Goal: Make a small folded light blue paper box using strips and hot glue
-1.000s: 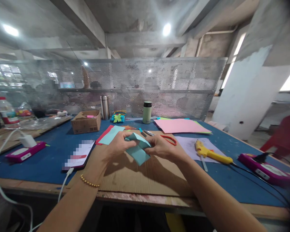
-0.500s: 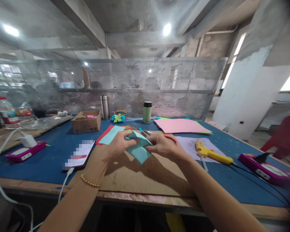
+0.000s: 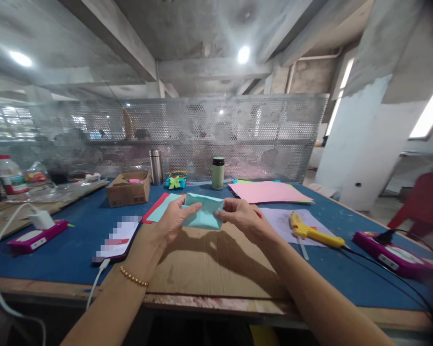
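A small sheet of light blue paper point(image 3: 204, 217), creased across its middle, is held above a piece of brown cardboard point(image 3: 216, 269). My left hand point(image 3: 173, 218) pinches its left edge, thumb on the near face. On the opposite side my right hand point(image 3: 240, 216) grips the right edge between thumb and fingers. Behind my left hand lie more light blue paper point(image 3: 163, 207) and a red sheet point(image 3: 149, 219). Red scissor handles point(image 3: 259, 214) peek out beyond my right hand; the rest of them is hidden.
To the right, a yellow glue gun point(image 3: 315, 234) rests on lilac paper point(image 3: 274, 218), near a purple power strip point(image 3: 386, 254). Pink paper point(image 3: 270, 191) is stacked behind. A green bottle point(image 3: 218, 174), steel flask point(image 3: 156, 168), cardboard box point(image 3: 127, 192) and charging phone point(image 3: 119, 240) stand or lie around.
The light blue paper was tilted with a corner pointing down; now it is turned level and opened wider, a straight edge at the bottom. Both hands keep hold of it.
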`<state>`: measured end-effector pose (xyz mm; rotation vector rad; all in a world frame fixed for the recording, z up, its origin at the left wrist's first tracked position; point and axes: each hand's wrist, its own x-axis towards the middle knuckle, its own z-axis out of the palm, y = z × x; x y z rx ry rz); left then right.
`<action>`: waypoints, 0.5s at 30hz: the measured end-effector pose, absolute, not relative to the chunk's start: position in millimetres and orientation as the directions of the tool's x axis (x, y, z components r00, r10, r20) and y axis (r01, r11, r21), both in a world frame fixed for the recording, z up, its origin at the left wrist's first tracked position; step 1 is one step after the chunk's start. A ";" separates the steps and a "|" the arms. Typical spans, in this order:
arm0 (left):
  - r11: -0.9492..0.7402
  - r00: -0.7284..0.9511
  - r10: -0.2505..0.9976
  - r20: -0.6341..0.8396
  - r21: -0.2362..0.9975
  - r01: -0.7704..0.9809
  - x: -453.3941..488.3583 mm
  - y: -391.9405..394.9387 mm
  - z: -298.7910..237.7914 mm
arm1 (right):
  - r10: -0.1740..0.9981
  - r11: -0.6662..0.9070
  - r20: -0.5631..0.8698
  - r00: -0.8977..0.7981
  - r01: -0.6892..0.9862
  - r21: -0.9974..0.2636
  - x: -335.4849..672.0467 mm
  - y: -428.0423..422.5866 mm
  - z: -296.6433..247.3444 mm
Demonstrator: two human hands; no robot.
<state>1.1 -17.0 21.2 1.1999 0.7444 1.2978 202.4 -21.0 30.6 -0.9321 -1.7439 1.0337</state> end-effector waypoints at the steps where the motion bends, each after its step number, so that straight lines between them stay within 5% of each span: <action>1: -0.124 0.191 0.964 0.187 0.946 -0.301 0.9 -16.6 20.5 | 0.892 0.366 0.300 -0.339 0.153 -0.918 202.3 -21.1 30.9; 9: -0.233 0.106 0.959 0.264 0.943 -0.236 1.1 -12.9 14.9 | 0.897 0.352 0.274 -0.347 0.186 -0.917 196.8 -27.3 33.9; 15: -0.247 0.159 0.945 0.287 0.941 -0.230 3.1 -14.7 15.4 | 0.938 0.217 0.198 -0.283 0.038 -0.975 185.1 -28.5 23.5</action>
